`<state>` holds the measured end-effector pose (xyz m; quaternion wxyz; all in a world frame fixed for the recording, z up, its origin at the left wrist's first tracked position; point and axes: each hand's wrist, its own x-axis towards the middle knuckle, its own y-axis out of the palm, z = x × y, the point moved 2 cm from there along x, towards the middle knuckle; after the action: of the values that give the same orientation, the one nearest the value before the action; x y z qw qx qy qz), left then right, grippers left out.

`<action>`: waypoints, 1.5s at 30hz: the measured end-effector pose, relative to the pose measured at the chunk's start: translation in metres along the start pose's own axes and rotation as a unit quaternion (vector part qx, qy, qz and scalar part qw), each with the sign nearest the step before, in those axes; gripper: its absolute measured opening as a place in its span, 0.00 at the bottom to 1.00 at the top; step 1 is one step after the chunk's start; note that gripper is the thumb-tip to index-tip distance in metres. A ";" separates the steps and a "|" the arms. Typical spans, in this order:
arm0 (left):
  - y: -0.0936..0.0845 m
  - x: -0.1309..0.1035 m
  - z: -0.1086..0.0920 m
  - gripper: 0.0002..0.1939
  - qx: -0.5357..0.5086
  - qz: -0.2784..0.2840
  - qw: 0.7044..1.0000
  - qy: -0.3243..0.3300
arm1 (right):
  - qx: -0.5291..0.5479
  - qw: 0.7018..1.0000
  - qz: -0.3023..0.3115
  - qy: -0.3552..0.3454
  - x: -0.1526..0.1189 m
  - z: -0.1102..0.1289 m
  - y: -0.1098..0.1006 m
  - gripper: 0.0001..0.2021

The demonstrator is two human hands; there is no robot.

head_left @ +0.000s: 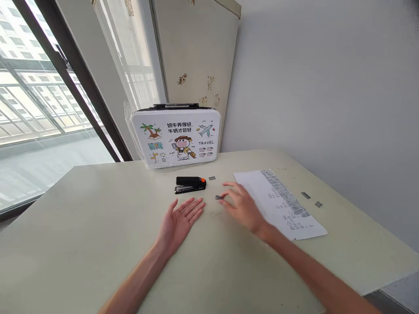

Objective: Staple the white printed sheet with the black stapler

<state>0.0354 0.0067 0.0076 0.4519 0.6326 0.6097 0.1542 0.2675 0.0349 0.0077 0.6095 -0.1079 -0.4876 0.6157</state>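
My left hand (178, 222) lies palm up on the table, fingers stretched out and nothing in it. Just beyond its fingertips sits a black stapler (190, 184) with an orange button at its right end. My right hand (241, 205) pinches a small grey strip of staples (218, 197) between thumb and index finger, a little to the right of the left fingertips. Another staple strip (212, 178) rests beside the stapler's right end. Printed paper sheets (255, 185) lie under and beyond my right hand, which partly covers their left side.
Two more staple strips, a longer one (305, 195) and a shorter one (318, 204), lie right of the paper. A white cartoon-printed case (193, 131) stands at the table's back, partly in clear plastic. The pale table (81, 226) meets a wall on the right; a window is left.
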 end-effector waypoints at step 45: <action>0.001 0.007 0.001 0.21 0.126 0.034 0.991 -0.008 | 0.152 0.980 0.122 -0.031 -0.027 0.010 0.018 0.14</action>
<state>0.0381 0.0127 0.0055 0.3686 0.7058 0.5988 0.0863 0.2550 0.0114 -0.0125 0.5237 -0.0542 -0.3902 0.7554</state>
